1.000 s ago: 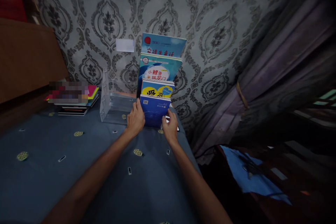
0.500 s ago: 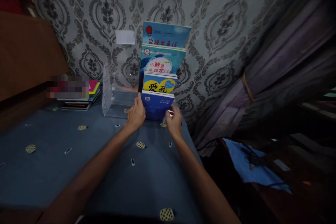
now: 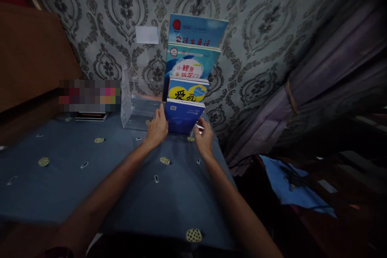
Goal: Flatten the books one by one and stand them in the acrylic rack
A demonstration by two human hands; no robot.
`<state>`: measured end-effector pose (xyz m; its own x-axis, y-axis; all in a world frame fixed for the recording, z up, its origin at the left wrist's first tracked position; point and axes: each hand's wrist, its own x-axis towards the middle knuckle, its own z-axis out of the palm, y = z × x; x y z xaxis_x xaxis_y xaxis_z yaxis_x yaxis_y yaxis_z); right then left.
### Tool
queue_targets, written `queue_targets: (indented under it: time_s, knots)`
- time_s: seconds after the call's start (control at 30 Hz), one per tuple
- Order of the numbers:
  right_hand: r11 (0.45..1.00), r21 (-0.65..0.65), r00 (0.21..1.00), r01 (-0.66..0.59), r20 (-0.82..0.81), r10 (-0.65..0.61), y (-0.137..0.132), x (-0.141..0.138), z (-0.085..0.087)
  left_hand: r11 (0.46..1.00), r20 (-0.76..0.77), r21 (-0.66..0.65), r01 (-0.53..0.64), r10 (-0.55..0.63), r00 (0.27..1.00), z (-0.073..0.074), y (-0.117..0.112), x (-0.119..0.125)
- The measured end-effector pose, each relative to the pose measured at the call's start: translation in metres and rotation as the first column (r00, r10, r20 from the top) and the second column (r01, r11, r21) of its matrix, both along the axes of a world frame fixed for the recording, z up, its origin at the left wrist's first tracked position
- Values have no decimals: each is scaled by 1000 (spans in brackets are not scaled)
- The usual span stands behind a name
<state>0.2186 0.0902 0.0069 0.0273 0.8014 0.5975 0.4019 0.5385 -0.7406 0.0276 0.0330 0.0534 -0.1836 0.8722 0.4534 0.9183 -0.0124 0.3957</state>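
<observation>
A clear acrylic stepped rack (image 3: 133, 105) stands on a blue patterned tablecloth (image 3: 115, 177) against the wall. Its right half holds several books in rising tiers: a dark blue book (image 3: 184, 119) in front, a yellow and blue one (image 3: 187, 90) behind it, then a teal one (image 3: 192, 64) and a light blue one (image 3: 198, 30) at the back. My left hand (image 3: 157, 129) grips the left edge of the dark blue book. My right hand (image 3: 204, 137) is closed on the book's lower right corner. The rack's left half holds nothing.
A stack of books (image 3: 90, 115) lies left of the rack, partly blurred out. A brown board (image 3: 30, 56) rises at the far left. Patterned wallpaper (image 3: 256, 28) backs the table; a tied purple curtain (image 3: 317, 88) hangs right. A blue cloth (image 3: 290, 185) lies below the table's right edge.
Both hands stayed on the dark blue book in the front tier. The view has drifted back and left, so the rack and books sit higher and further right in the picture.
</observation>
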Motion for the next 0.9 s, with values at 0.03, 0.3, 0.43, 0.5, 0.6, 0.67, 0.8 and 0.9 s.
queue_targets:
  time_s: [0.03,0.3,0.43,0.5,0.6,0.67,0.8,0.9]
  knots:
    - [1000,-14,1000,-2,-16,2,-4,0,-6,1000,-6,0,0,0,1000,-3,-3,-5]
    - [973,-221,994,-66,-100,44,-53,-5,-61,992,-101,45,-122,126,987,-3,-38,-108]
    - [933,-343,987,-113,-146,65,-64,-4,-70,955,-124,77,-287,294,948,13,-43,-182]
    - [921,-370,988,-118,-134,73,-65,-4,-72,918,-183,67,-391,396,900,17,-39,-219]
    - [934,-344,995,-94,-66,75,-65,-5,-74,883,-351,-31,-468,429,832,17,-30,-269]
    - [942,-325,997,-78,-27,74,-66,-5,-75,867,-408,-120,-484,402,820,16,-26,-295]
    - [947,-313,997,-71,-9,71,-65,-4,-74,846,-450,-238,-478,340,826,15,-22,-324]
    - [952,-301,998,-62,-1,64,-65,-3,-73,854,-474,-242,-460,310,824,18,-22,-329]
